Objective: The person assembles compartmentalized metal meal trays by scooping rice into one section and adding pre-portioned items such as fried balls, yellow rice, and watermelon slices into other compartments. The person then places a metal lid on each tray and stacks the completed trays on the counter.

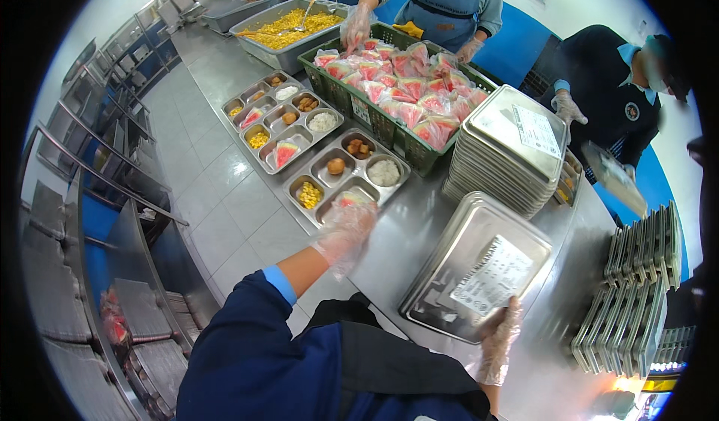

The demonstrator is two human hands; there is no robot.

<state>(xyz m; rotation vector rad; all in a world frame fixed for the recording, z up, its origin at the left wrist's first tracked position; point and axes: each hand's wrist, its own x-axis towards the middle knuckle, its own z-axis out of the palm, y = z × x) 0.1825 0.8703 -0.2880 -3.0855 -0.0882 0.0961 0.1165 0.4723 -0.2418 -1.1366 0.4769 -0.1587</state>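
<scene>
My left hand point(348, 226), in a clear plastic glove, reaches over the nearest steel compartment tray point(401, 181). Its fingers are closed at a watermelon slice point(353, 196) in the front compartment, partly covering it. That tray also holds corn point(308, 195), a round brown piece of food point(335, 166), browned chunks point(359, 148) and white rice point(383, 172). Gloved as well, my right hand point(500, 346) grips the lower right edge of a steel tray lid point(434, 286). The lid bears a white label point(490, 275) and lies tilted near the table's front edge.
Behind the lid rises a tall stack of lids point(517, 133). A green crate point(408, 144) of bagged watermelon slices stands beyond the trays, with a corn-filled tub point(288, 35) farther back. Two filled trays point(281, 118) adjoin mine. Co-workers stand across the table; one gloved hand point(357, 28) reaches into the crate.
</scene>
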